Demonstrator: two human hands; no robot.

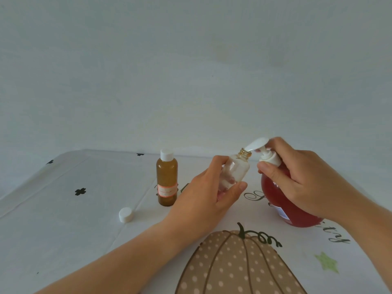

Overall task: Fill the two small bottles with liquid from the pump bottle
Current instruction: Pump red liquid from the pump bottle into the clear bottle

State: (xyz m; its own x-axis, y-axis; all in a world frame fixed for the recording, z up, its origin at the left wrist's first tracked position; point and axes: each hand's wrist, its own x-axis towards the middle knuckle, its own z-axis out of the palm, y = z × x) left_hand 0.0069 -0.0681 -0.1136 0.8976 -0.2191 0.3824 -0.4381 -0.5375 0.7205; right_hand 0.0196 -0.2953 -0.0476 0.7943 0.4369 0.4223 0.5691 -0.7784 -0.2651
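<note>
My left hand [209, 194] grips a small clear bottle [236, 168], uncapped and tilted, its threaded neck right under the white pump spout [255, 144]. The pump bottle [275, 198] holds red liquid and stands on the table at the right. My right hand [297, 177] wraps round its neck, fingers over the pump head and thumb against the collar. A second small bottle [167, 179], amber with a white cap and a label, stands upright to the left. A loose white cap [126, 214] lies on the cloth further left.
A white tablecloth [63, 230] with black clover marks, script lettering, a green star and a large dotted pumpkin print [235, 266] covers the table. A plain pale wall stands behind the table's far edge.
</note>
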